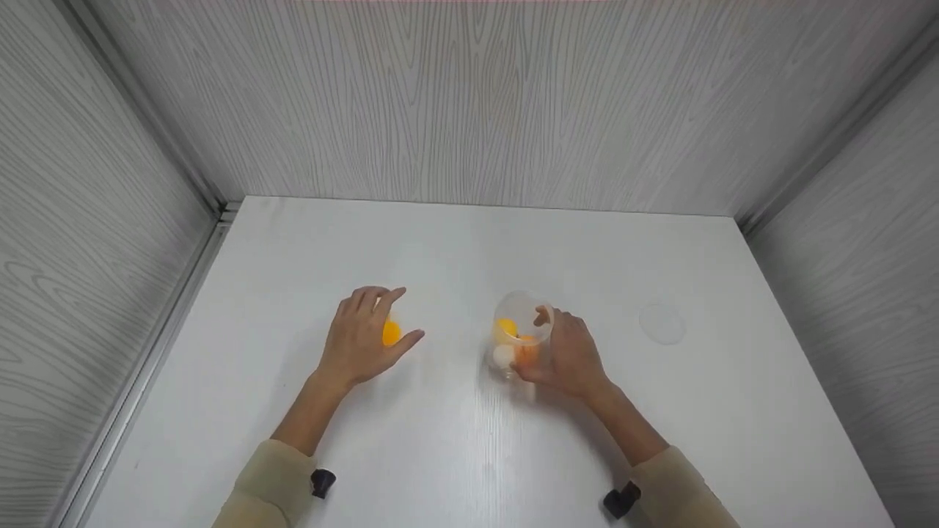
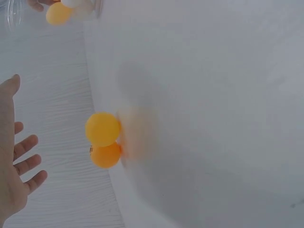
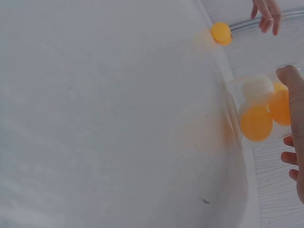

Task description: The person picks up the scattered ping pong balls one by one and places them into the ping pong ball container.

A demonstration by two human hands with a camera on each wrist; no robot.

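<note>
My right hand [image 1: 574, 356] grips a clear plastic jar [image 1: 524, 302] from its right side, with thumb and fingers around the wall. Inside the jar are several table tennis balls, orange and white; an orange ball [image 3: 256, 123] and a white ball [image 3: 258, 89] show through the wall. Over on the left, my left hand [image 1: 358, 339] hovers with fingers spread, palm down. Beneath it two orange table tennis balls lie side by side on the table, a nearer ball [image 2: 102, 129] and another ball [image 2: 106, 156]. In the left wrist view the fingers stand apart from both.
A clear round lid [image 1: 662, 323] lies flat on the white table [image 1: 455, 249], to the right of the jar. Grey wood-grain panels [image 1: 469, 103] enclose the table at the back and on both sides.
</note>
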